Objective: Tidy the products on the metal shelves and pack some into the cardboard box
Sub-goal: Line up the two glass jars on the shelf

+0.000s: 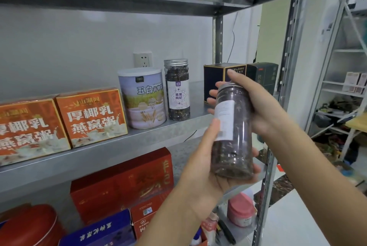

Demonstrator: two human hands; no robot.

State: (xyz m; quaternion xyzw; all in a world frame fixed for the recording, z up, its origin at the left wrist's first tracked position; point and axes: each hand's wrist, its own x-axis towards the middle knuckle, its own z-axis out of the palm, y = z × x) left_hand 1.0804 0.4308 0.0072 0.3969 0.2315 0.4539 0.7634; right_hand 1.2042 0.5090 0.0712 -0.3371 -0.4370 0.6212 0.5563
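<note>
Both my hands hold a clear jar of dark dried berries with a silver lid in front of the middle metal shelf. My left hand cups its bottom, thumb on the white label. My right hand wraps round its upper part near the lid. On the shelf stand a second jar of the same kind, a white grain tin, two orange boxes and two dark boxes behind the held jar. No cardboard box is in view.
The lower shelf carries red boxes, a red round tin, a blue box and a pink-lidded container. A steel upright stands right beside my hands. A second rack with clutter stands at the far right.
</note>
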